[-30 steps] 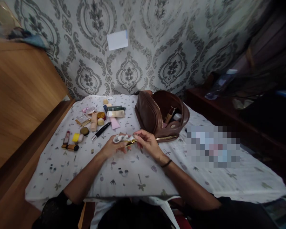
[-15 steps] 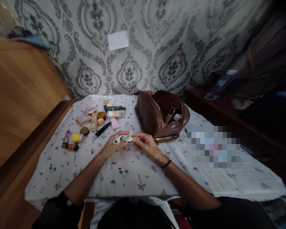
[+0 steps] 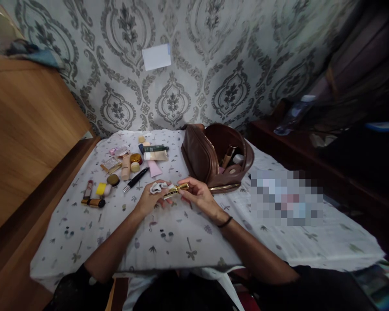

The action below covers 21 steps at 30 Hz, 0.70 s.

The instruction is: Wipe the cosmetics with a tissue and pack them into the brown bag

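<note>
Over the middle of the table, my left hand [image 3: 149, 201] is closed on a crumpled white cloth [image 3: 158, 186] and one end of a slim gold cosmetic tube [image 3: 174, 190]. The fingers of my right hand [image 3: 199, 196] pinch the tube's other end. It lies nearly level between both hands, tilted up slightly to the right. Just left of my left hand is a black pen-like tube with a silver end [image 3: 135, 179]. Behind my right hand stands a brown cosmetic bag [image 3: 199, 157], unzipped, with a gold-brown tube [image 3: 228, 156] and other items inside.
Several cosmetics lie on the left, among them a dark green tube [image 3: 155, 148], a cream tube [image 3: 156, 156], a pink tube [image 3: 154, 168] and a palette [image 3: 111, 164]. A patterned white cloth [image 3: 116, 242] covers the table. A blurred-out object [image 3: 287, 198] lies right. A plastic bottle [image 3: 293, 115] stands beyond.
More of the gold tube now shows between my hands, and the white cloth has drawn back toward my left hand. The whole view has shifted slightly.
</note>
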Each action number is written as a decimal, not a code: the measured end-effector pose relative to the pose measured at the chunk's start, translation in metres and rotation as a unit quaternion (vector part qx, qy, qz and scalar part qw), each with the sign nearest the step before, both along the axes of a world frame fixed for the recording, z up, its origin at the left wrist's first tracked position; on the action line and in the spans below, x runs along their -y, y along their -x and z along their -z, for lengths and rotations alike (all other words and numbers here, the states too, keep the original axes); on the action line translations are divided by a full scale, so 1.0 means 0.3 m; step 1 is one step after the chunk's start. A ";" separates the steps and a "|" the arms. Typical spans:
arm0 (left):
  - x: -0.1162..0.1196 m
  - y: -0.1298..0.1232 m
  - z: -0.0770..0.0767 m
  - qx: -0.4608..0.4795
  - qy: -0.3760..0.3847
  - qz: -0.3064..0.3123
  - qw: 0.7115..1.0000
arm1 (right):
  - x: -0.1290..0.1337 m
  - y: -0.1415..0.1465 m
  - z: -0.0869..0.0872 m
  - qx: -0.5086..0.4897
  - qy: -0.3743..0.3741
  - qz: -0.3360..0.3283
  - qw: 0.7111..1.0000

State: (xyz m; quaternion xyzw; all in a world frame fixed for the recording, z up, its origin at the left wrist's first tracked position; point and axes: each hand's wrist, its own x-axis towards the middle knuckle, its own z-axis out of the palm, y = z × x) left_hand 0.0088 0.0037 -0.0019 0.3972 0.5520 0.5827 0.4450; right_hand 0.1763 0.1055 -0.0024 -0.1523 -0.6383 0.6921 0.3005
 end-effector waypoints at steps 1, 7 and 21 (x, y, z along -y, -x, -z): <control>0.001 0.002 -0.001 -0.011 -0.002 -0.012 1.000 | 0.001 0.000 -0.001 0.002 -0.002 -0.004 1.000; 0.023 -0.007 -0.022 -0.115 -0.060 0.053 0.990 | 0.003 0.004 0.009 0.038 -0.040 0.000 0.998; 0.026 -0.040 -0.042 -0.279 -0.083 0.059 0.955 | 0.019 -0.003 0.015 0.029 -0.015 0.058 0.998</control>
